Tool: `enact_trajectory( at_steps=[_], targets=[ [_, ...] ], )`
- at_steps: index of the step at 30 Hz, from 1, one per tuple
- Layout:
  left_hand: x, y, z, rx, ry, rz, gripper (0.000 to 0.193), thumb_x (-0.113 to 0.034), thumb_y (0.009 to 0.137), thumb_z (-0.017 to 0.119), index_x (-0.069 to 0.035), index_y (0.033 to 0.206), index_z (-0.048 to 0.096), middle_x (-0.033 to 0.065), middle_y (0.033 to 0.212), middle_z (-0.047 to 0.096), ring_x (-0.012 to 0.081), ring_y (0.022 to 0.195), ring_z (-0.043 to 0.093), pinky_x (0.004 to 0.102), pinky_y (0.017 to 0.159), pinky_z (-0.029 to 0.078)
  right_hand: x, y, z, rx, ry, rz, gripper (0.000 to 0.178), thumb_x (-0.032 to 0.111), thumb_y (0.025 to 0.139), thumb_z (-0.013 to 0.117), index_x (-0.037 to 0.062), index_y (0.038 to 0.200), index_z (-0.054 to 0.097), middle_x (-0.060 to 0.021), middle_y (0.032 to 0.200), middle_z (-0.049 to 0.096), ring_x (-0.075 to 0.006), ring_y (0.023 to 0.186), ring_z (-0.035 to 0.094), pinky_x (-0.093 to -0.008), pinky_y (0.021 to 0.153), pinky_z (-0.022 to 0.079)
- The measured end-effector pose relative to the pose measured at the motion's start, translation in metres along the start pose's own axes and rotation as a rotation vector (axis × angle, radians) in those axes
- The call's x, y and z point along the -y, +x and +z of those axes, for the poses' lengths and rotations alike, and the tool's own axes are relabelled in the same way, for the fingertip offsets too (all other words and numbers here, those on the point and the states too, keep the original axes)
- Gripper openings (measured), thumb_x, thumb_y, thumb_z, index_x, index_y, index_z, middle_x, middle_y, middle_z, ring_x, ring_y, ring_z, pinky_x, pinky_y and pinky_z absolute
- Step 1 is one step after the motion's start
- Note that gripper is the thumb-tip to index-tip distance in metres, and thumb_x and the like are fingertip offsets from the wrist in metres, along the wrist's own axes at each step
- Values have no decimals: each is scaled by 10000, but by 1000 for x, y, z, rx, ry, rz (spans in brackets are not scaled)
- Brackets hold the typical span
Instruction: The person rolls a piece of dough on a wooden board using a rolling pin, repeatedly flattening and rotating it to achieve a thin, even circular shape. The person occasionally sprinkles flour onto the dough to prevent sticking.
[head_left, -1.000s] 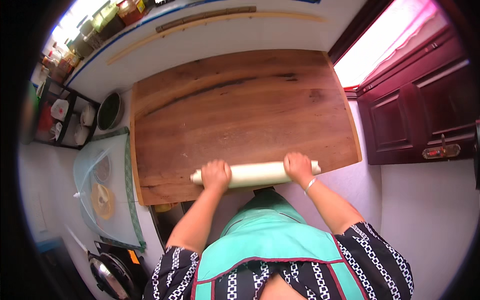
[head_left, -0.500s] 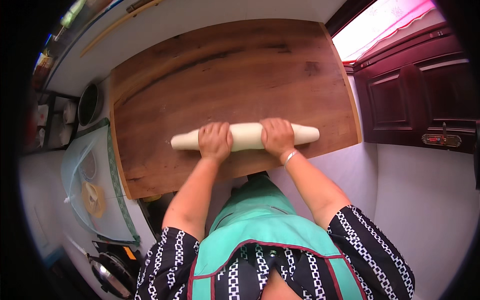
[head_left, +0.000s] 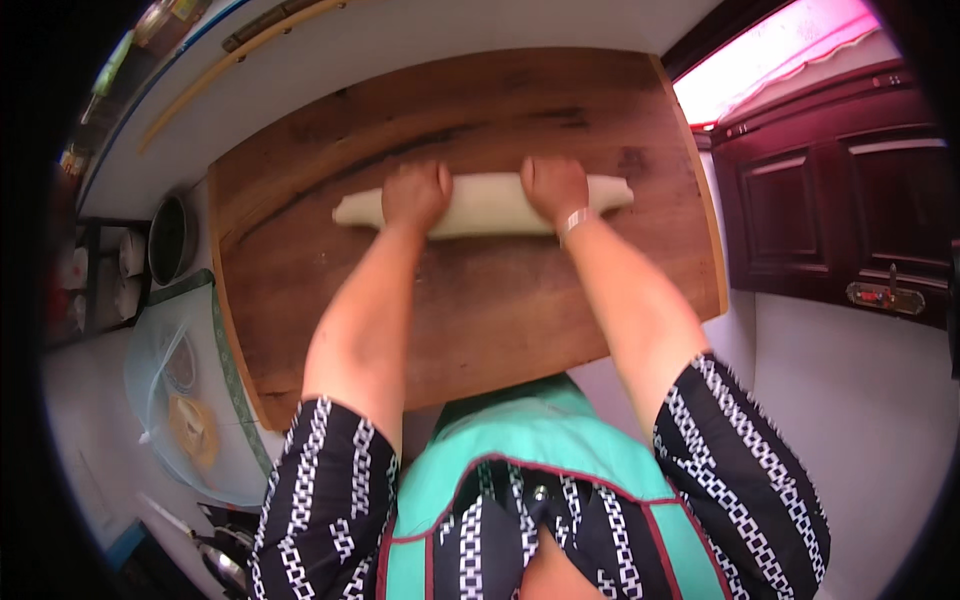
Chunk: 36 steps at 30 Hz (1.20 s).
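Observation:
A long pale roll of dough lies crosswise on the brown wooden board, thick in the middle and narrower at both ends. Whether a rolling pin is inside it cannot be seen. My left hand is pressed over its left part, fingers curled down on the far side. On the right part, my right hand, with a silver bracelet at the wrist, is closed the same way. Both arms stretch forward, and the hands are slightly blurred.
Left of the board are a dark round pan and a translucent pale-blue mesh cover over a tan item. A dark red panelled door stands at the right. A long wooden stick rests by the far-left wall.
Both hands and the dough roll have moved away from me, from the near part of the board to about its middle. My arms are straighter, still on the roll.

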<state>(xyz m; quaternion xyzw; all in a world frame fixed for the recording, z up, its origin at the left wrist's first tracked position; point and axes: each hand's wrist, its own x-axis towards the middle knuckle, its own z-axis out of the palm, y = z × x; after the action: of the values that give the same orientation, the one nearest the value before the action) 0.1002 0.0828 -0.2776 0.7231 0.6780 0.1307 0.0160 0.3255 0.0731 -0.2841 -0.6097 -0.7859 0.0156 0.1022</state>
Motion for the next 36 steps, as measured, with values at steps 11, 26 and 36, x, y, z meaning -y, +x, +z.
enact_trajectory(
  at_steps=[11, 26, 36],
  targets=[
    [27, 71, 12, -43, 43, 61, 264, -332, 861, 541, -111, 936, 665, 97, 980, 665, 313, 972, 602, 492, 866, 441, -26, 100, -7, 147, -61, 2, 223, 269, 832, 541, 142, 943, 686, -72, 1019, 676, -260, 1038, 603, -463, 912, 408],
    [30, 165, 23, 166, -7, -89, 421, -363, 941, 414, -62, 851, 694, 180, 845, 683, 387, 771, 642, 489, 714, 520, -28, 202, 5, 70, 137, 9, 363, 303, 907, 447, 59, 777, 682, -153, 866, 670, -358, 777, 624, -500, 702, 470],
    [-26, -149, -18, 99, -132, 59, 258, -261, 865, 510, -87, 764, 672, 134, 804, 642, 335, 753, 624, 483, 677, 505, 18, -120, -31, 145, 239, 64, 257, 254, 865, 475, 108, 735, 642, -111, 814, 650, -316, 840, 601, -448, 749, 456]
  ],
)
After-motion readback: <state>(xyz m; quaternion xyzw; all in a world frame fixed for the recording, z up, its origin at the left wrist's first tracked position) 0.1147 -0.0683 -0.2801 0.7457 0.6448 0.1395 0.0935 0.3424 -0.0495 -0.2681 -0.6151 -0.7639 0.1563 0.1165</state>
